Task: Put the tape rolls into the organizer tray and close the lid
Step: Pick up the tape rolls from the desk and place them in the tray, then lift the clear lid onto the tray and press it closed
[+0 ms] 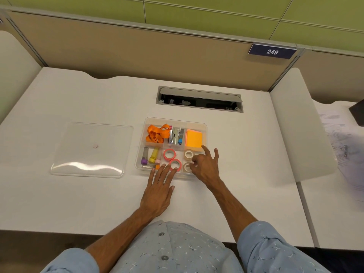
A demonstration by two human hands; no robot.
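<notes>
A clear organizer tray (204, 126) sits mid-desk. Two pink tape rolls lie in its front middle compartment, one farther back (169, 154) and one nearer (175, 164). In the front right compartment are two beige tape rolls, the rear one (189, 154) and the front one (187, 167). My left hand (158, 191) lies flat on the desk, fingers spread, fingertips at the tray's front edge by the nearer pink roll. My right hand (206, 164) hovers over the front right compartment, fingers apart, thumb and a finger touching the front beige roll. The clear lid (92, 149) lies flat, left of the tray.
The tray's other compartments hold an orange lanyard (157, 133), metal clips (175, 135), orange sticky notes (194, 138) and markers (150, 156). A cable slot (199, 99) opens in the desk behind the tray. Papers (342, 146) lie on the neighbouring desk at right.
</notes>
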